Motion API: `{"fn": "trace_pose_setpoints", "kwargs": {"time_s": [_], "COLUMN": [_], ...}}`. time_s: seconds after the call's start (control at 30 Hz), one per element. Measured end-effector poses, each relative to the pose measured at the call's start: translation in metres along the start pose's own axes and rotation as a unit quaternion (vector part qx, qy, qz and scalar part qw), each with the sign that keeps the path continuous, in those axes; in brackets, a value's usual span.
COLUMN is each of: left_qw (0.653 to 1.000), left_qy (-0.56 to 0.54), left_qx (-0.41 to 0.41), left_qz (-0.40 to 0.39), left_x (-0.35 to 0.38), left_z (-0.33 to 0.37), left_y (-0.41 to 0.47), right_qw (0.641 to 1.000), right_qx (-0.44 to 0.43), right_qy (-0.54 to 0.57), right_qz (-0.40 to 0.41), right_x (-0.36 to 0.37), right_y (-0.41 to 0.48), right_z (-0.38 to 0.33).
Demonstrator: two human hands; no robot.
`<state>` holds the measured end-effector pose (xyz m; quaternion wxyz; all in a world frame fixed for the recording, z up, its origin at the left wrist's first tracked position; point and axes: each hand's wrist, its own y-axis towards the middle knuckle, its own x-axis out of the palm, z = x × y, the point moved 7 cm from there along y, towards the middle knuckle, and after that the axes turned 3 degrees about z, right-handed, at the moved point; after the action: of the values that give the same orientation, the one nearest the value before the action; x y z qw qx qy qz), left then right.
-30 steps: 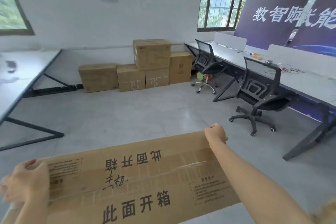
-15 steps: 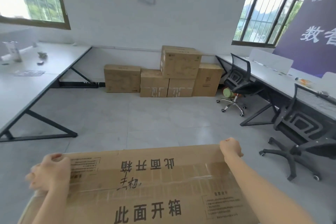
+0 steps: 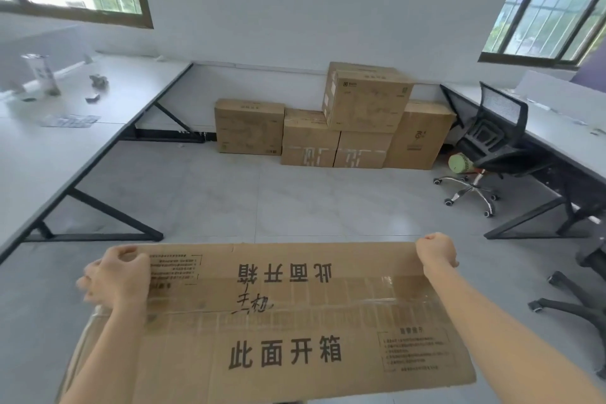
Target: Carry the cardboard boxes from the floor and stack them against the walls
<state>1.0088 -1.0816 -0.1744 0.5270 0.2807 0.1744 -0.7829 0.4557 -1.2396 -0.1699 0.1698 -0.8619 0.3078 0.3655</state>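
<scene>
"Two hands are carrying your cardboard box (image 3: pixel 278 321): your left hand (image 3: pixel 114 275) is curling round its far left corner, and your right hand (image 3: pixel 436 252) is gripping its far right corner."

"Yes, and you're holding it level above the floor (image 3: pixel 295 207), with its taped, printed top facing you."

"Beyond it, grey tiles are stretching between a white desk (image 3: pixel 65 147) on your left and a black office chair (image 3: pixel 492 138) on your right."

"Farther on, five stacked boxes (image 3: pixel 367 98) are sitting against the far wall (image 3: pixel 262 26). Four are standing on the floor in a touching row, and one is resting on the middle two."

"You're facing them, well apart from them."
</scene>
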Motion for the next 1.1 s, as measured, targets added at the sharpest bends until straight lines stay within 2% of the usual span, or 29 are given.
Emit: {"fn": "trace_pose_setpoints", "kwargs": {"time_s": [0.23, 0.4, 0.73, 0.87, 0.97, 1.1], "left_qw": [0.998, 0.994, 0.986, 0.987, 0.991, 0.993], "left_qy": [0.049, 0.065, 0.063, 0.048, 0.049, 0.063], "left_qx": [-0.033, -0.068, -0.127, -0.139, -0.112, -0.095], "left_qz": [0.026, 0.056, 0.084, 0.070, 0.061, 0.038], "left_x": [0.065, 0.091, 0.185, 0.230, 0.262, 0.313], "left_z": [0.054, 0.080, 0.099, 0.129, 0.169, 0.210], "left_y": [0.087, 0.147, 0.303, 0.381, 0.435, 0.488], "right_qw": [0.998, 0.994, 0.986, 0.987, 0.990, 0.994], "right_qx": [0.000, -0.042, -0.123, -0.115, -0.104, -0.083], "right_qy": [0.018, -0.018, -0.028, -0.030, -0.017, -0.012], "right_qz": [-0.058, -0.098, -0.110, -0.105, -0.092, -0.068], "right_x": [0.120, 0.195, 0.353, 0.409, 0.438, 0.465], "right_y": [0.081, 0.110, 0.160, 0.192, 0.215, 0.247], "right_z": [-0.105, -0.195, -0.354, -0.417, -0.459, -0.485]}}
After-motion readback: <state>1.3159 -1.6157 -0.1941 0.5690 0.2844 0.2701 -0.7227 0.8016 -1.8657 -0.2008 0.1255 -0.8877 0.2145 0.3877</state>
